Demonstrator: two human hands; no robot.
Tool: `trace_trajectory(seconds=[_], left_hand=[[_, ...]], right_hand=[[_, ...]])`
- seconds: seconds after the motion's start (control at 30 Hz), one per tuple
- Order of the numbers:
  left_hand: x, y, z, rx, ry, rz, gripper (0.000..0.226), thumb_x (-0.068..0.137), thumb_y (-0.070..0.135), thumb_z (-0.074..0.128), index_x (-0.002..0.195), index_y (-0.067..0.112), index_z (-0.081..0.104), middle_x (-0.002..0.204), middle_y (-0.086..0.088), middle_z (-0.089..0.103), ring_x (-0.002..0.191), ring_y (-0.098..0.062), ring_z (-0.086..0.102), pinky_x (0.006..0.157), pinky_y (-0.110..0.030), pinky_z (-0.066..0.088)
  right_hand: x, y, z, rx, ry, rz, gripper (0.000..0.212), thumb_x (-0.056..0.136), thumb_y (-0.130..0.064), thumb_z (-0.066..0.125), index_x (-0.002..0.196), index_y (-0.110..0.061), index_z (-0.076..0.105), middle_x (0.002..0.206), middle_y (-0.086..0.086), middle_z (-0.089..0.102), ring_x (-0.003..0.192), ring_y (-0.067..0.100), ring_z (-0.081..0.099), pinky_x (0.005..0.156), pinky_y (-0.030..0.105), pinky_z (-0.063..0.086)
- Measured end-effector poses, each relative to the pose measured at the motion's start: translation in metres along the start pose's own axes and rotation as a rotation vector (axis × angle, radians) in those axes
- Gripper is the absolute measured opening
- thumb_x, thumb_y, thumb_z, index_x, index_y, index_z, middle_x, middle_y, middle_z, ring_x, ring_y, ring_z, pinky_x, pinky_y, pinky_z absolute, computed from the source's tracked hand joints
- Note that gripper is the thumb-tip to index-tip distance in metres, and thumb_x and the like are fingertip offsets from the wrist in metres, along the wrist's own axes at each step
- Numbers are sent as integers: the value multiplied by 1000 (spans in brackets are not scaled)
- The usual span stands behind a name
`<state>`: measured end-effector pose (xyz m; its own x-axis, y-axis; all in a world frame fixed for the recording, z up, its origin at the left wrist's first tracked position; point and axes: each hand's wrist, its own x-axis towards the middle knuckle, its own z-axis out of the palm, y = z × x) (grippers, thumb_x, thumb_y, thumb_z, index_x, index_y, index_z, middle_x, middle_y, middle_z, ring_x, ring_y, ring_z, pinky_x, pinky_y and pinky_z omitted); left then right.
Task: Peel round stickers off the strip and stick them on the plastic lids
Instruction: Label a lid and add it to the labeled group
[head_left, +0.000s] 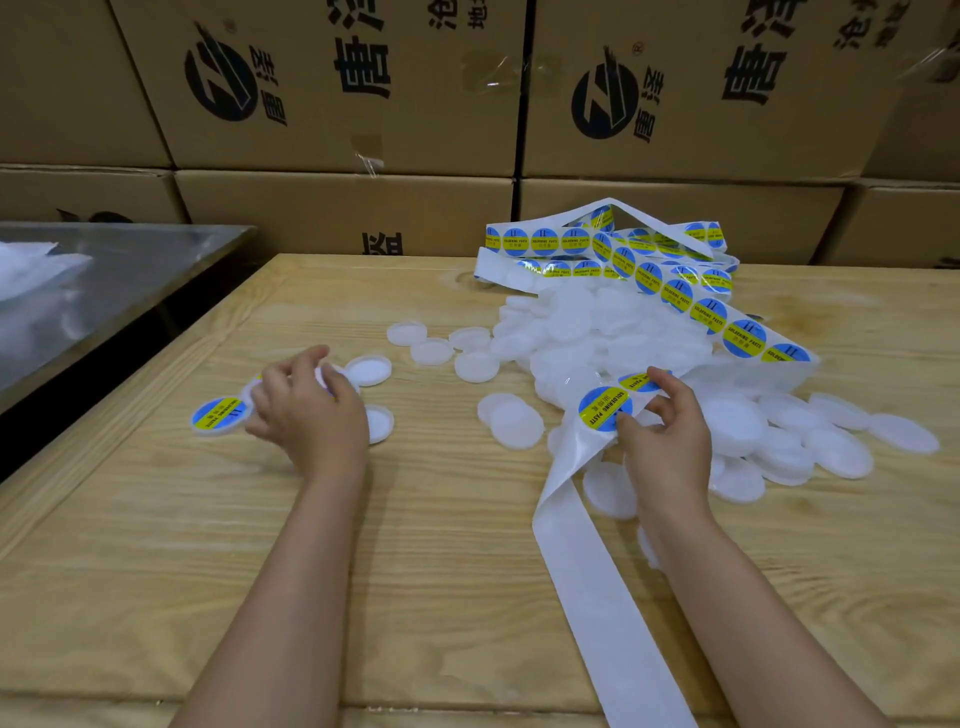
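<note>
1. I see my left hand (306, 410) over the left part of the wooden worktop (441, 545). Its fingers are curled down around a white lid (332, 375), and only the rim of that lid shows past the knuckles.
2. Just left of that hand lies a labelled lid (221, 415), with its blue-and-yellow face turned up.
3. Two bare lids (369, 370) lie just right of the same hand, one nearer the back and one nearer me.
4. My right hand (665, 431) pinches the sticker strip (582, 571). The thumb is against the edge of a round sticker (602, 408) that reads SOLDERING PASTE, and the other fingers rest on the next sticker along.
5. From that hand the empty white backing runs toward me and off the bottom edge. The part that carries stickers climbs over the pile of lids (597, 332) into a loose tangle at the back of the worktop.
6. The pile fills the right half of the worktop, and single lids are scattered toward the middle.
7. Cardboard boxes (337, 104) are stacked behind, and a metal table (130, 270) stands to the left with something white on it.
</note>
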<state>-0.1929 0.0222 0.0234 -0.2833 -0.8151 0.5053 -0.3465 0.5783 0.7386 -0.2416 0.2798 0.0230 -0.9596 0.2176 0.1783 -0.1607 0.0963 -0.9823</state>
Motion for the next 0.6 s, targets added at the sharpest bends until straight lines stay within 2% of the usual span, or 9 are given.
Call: trace_trajectory(seconds=[0.07, 0.13, 0.2, 0.27, 0.37, 0.43, 0.47, 0.53, 0.6], left_hand=[[-13, 13, 2, -68, -5, 219, 24, 87, 9, 53, 105, 13, 69, 105, -13, 62, 101, -34, 54, 83, -39, 25], [-28, 27, 3, -138, -63, 432, 24, 83, 4, 56, 103, 11, 69, 101, -11, 66, 96, -32, 60, 80, -37, 27], [-44, 40, 6, -226, -200, 583, 28, 83, 5, 56, 107, 10, 68, 107, -7, 67, 100, -27, 62, 83, -35, 28], [-59, 50, 8, -284, -379, 681, 35, 84, 9, 54, 118, 12, 63, 119, -1, 64, 110, -20, 59, 90, -32, 26], [-75, 57, 12, -315, -643, 753, 48, 88, 16, 51, 135, 21, 48, 140, 9, 47, 128, -8, 42, 102, -30, 18], [-82, 57, 15, -314, -755, 778, 51, 92, 16, 52, 140, 25, 40, 144, 19, 36, 135, -2, 31, 109, -30, 11], [-83, 57, 17, -315, -787, 778, 51, 93, 16, 52, 141, 27, 39, 141, 23, 34, 137, -1, 28, 110, -31, 8], [-86, 57, 18, -341, -806, 758, 48, 93, 16, 54, 139, 27, 43, 135, 26, 37, 135, 1, 27, 111, -31, 7], [-85, 59, 18, -393, -775, 728, 43, 90, 16, 59, 131, 25, 53, 132, 20, 49, 130, 2, 33, 109, -29, 11]], right_hand=[[-1, 1, 2, -41, -27, -19, 54, 81, 0, 60, 120, -37, 52, 108, -3, 58, 68, 16, 51, 72, 28, 44], [-4, 1, 4, -71, -47, -31, 54, 80, 0, 60, 119, -36, 53, 97, -6, 57, 66, 12, 51, 71, 27, 43], [-7, -1, 5, -88, -67, -51, 53, 79, 1, 60, 119, -34, 54, 89, -8, 54, 66, 4, 51, 71, 25, 42], [-9, -3, 6, -99, -100, -75, 53, 78, 0, 60, 117, -35, 54, 90, -5, 56, 71, 0, 52, 69, 18, 43], [-14, -7, 8, -147, -153, -128, 51, 76, -2, 61, 115, -34, 56, 90, -5, 58, 67, -8, 53, 60, 4, 39], [-18, -9, 9, -137, -210, -148, 50, 76, -2, 60, 115, -34, 56, 91, -7, 58, 64, -9, 52, 60, 4, 41], [-20, -11, 10, -126, -237, -152, 50, 77, -2, 60, 113, -35, 56, 92, -8, 59, 69, -8, 54, 63, 5, 42], [-22, -13, 10, -96, -272, -169, 47, 78, 0, 58, 107, -37, 56, 94, -10, 61, 80, -5, 58, 70, 10, 45], [-23, -15, 10, -62, -290, -192, 40, 80, -1, 60, 99, -37, 58, 89, -11, 62, 80, -1, 60, 71, 13, 46]])
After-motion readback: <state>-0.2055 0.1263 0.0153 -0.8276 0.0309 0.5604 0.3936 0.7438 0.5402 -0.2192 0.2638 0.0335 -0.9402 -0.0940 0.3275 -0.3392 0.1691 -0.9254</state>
